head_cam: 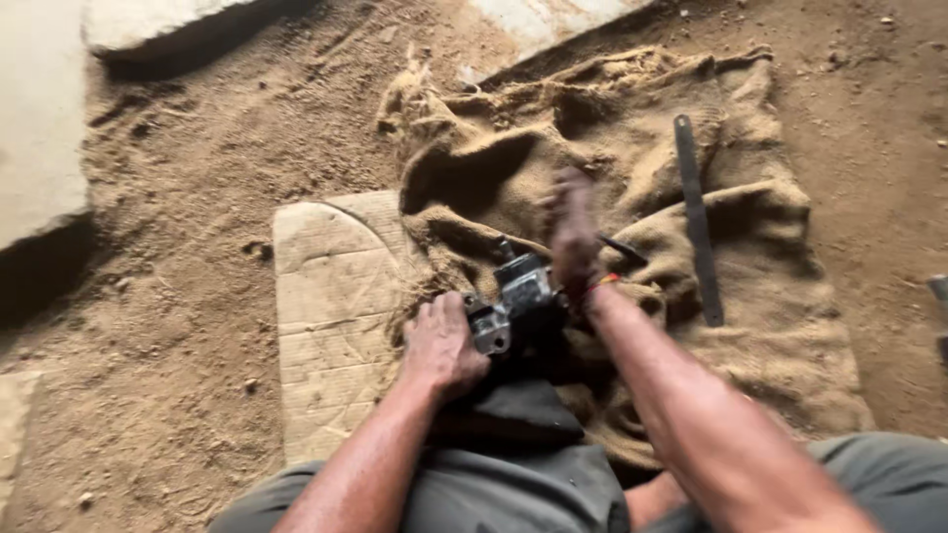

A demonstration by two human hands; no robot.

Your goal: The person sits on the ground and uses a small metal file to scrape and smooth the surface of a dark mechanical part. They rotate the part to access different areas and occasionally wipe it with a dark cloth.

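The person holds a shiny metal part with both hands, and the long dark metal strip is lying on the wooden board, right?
Not quite. The head view shows the long dark metal strip lying on the burlap sack, not the wooden board. The left hand and right hand are at the metal part.

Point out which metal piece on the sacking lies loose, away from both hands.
The long flat dark bar, lying alone on the burlap to the right. The grey metal part is held by the left hand, beside the blurred right hand.
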